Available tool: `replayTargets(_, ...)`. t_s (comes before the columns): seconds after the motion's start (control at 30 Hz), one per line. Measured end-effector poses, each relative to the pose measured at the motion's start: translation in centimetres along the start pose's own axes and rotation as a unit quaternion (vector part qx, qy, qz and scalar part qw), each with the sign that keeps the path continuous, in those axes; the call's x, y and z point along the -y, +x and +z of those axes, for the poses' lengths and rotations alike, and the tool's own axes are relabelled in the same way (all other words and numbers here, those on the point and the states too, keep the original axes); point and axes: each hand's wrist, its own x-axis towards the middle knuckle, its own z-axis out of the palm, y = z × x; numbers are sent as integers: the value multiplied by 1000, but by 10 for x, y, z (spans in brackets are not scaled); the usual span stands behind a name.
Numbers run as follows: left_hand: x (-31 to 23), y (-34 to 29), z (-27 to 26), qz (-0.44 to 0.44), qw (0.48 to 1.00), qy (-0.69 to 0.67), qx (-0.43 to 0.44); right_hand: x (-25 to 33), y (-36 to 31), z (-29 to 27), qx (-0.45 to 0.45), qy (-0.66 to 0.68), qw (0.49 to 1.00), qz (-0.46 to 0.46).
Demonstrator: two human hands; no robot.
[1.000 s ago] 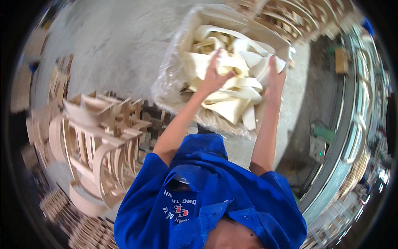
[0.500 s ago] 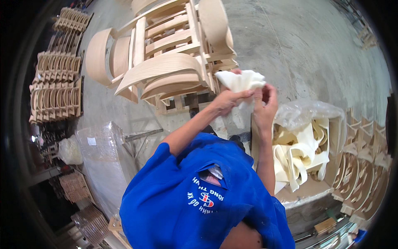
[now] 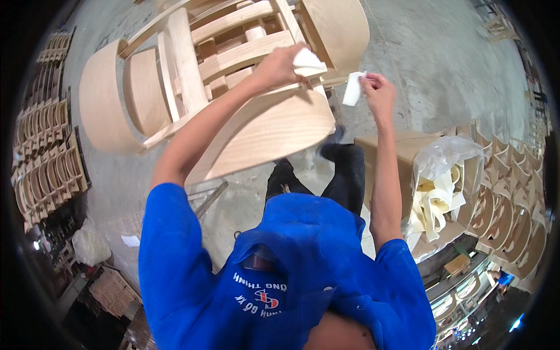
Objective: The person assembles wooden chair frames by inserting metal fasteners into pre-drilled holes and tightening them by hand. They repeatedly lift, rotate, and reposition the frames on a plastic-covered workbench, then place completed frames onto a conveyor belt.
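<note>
Beside the wooden frame (image 3: 245,57), the left grip (image 3: 293,57) and right grip (image 3: 366,81) each pinch white material (image 3: 352,90).

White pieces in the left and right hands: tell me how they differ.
The left piece, in the left hand, shows against the wooden frame; the right piece, in the right hand, mostly against the floor. The left piece is partly covered by its hand; the right piece, pinched near an edge, shows as a tilted strip. Both are white.
</note>
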Motion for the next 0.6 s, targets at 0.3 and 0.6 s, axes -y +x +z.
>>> replayTargets(0.3, 83, 26, 27, 20, 974, 215, 71, -21, 65, 101, 174, -11, 977, 119)
replayTargets(0.6, 61, 30, 11, -84, 993, -87, -15, -32, 93, 106, 238, -48, 970, 28)
